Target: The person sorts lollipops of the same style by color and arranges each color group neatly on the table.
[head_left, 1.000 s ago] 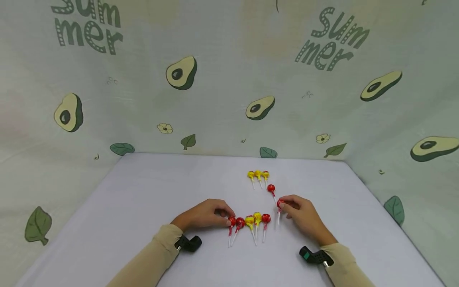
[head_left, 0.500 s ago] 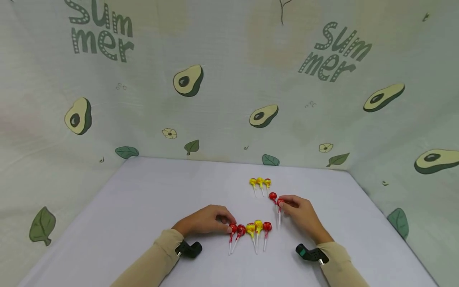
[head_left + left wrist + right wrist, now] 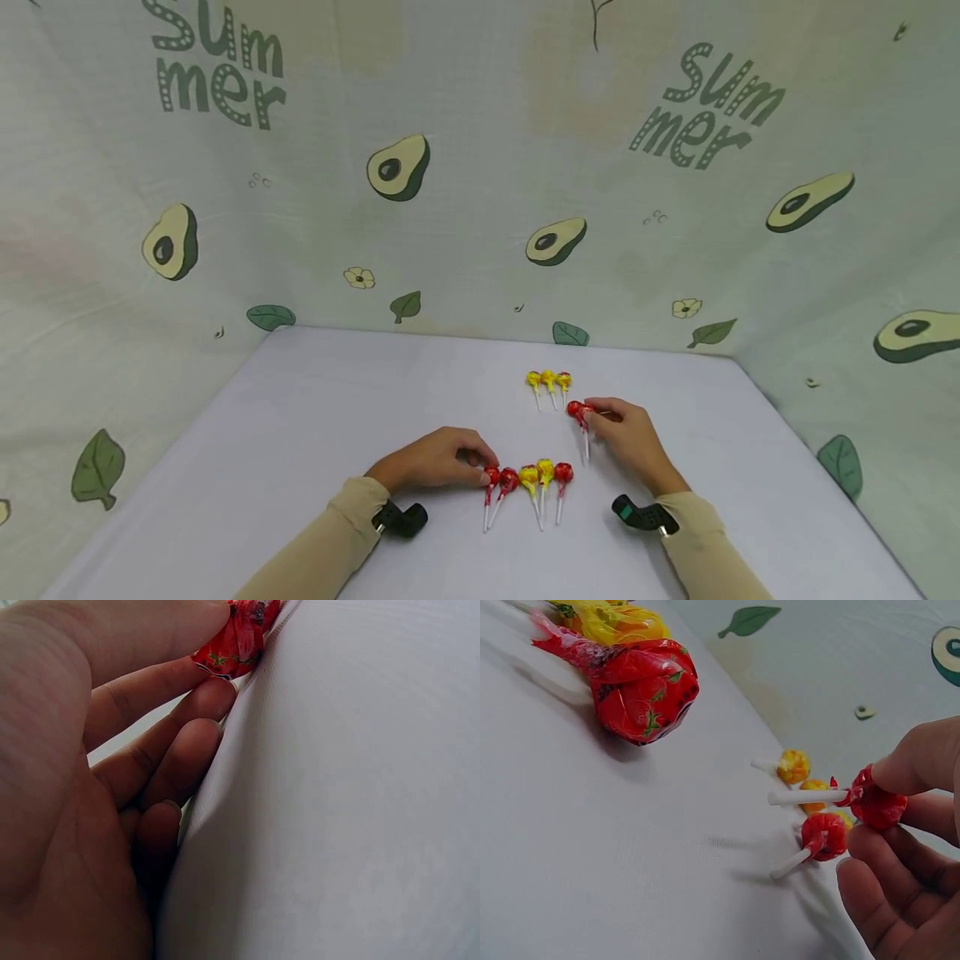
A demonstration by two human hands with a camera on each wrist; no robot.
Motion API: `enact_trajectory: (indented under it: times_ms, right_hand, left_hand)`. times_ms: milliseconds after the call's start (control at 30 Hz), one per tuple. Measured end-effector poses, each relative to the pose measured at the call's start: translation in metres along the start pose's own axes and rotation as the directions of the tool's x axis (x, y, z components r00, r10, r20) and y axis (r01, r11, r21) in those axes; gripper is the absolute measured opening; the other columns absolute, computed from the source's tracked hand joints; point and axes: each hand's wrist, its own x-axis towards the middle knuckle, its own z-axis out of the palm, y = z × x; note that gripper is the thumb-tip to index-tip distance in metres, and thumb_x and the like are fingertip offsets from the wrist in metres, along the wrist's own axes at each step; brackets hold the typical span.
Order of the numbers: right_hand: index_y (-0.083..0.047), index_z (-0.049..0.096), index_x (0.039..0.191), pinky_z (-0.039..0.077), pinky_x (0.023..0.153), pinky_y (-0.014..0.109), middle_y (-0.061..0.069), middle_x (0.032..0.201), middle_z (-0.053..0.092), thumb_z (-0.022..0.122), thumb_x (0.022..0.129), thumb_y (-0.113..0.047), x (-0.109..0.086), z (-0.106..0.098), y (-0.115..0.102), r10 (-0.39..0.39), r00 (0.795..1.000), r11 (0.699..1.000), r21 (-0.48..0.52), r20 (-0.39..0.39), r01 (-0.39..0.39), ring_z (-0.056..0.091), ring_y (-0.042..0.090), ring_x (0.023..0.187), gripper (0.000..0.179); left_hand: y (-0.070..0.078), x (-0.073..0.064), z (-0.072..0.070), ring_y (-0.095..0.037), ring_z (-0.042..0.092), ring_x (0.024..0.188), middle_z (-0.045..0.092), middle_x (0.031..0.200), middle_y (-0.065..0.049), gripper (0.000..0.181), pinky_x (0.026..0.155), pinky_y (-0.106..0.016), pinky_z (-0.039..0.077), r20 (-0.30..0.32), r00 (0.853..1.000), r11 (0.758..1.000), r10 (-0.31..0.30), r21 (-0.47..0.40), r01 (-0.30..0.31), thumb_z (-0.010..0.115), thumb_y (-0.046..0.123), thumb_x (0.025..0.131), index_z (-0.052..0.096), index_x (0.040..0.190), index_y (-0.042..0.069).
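The left hand (image 3: 438,458) pinches a round, red-wrapped lollipop (image 3: 491,476) by its head; four more red and yellow lollipops (image 3: 545,472) continue the row to its right. Farther out, the right hand (image 3: 628,433) pinches another red-wrapped, white-sticked lollipop (image 3: 881,806) between thumb and fingers. A light grip and parallel sticks should avoid nudging the loose red lollipop (image 3: 825,836) just beside it. Beyond that hand lie three yellow-wrapped lollipops (image 3: 549,380).

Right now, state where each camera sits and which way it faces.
Head: worn on the head, facing forward and down at the table; left hand, right hand and sleeves show.
Left wrist: worn there, facing that hand, pinching a red lollipop.
Right wrist: worn there, facing that hand, holding another red lollipop.
Head and right wrist share the far yellow lollipops.
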Motion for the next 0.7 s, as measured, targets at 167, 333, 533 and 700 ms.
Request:
enact_trajectory:
  times_ms: [167,333,533,700]
  right_hand:
    - [-0.004,0.065,0.130,0.051,0.075,0.028,0.013,0.118,0.065,0.063,0.098,-0.024,0.003,0.002,-0.003,0.003,1.000,1.000,-0.010,-0.019,-0.004,0.059,0.023,0.091,0.038]
    - [-0.005,0.064,0.131,0.051,0.078,0.026,0.012,0.121,0.065,0.062,0.099,-0.025,0.008,0.004,-0.004,0.012,1.000,1.000,-0.015,-0.022,-0.012,0.058,0.025,0.098,0.038]
    - [-0.007,0.064,0.131,0.050,0.090,0.037,0.012,0.123,0.064,0.061,0.099,-0.026,0.015,0.007,-0.007,-0.004,0.999,0.996,-0.090,-0.033,0.001,0.055,0.028,0.108,0.038]
    - [-0.005,0.064,0.131,0.046,0.098,0.048,0.013,0.124,0.063,0.063,0.099,-0.027,0.020,0.007,-0.012,-0.030,0.999,0.991,-0.129,-0.046,0.024,0.054,0.030,0.113,0.038]
  left_hand:
    - [-0.002,0.001,0.000,-0.007,0.057,0.092,0.064,0.097,0.016,0.016,0.081,-0.027,0.046,0.000,1.000,1.000,-0.003,0.007,0.003,0.076,0.032,0.089,0.075,0.105,0.033]
    - [-0.002,0.000,0.001,-0.006,0.056,0.091,0.064,0.096,0.014,0.016,0.080,-0.026,0.046,-0.002,1.000,1.000,-0.009,0.014,0.009,0.076,0.032,0.089,0.075,0.105,0.032]
    - [0.001,-0.001,0.000,-0.006,0.056,0.090,0.064,0.097,0.013,0.016,0.080,-0.026,0.046,0.002,1.000,1.000,-0.003,0.007,0.003,0.076,0.031,0.089,0.075,0.105,0.031]
    - [0.000,-0.001,0.000,-0.006,0.056,0.090,0.063,0.095,0.015,0.016,0.080,-0.027,0.045,0.000,1.000,1.000,-0.008,0.013,0.008,0.075,0.032,0.089,0.075,0.106,0.031]
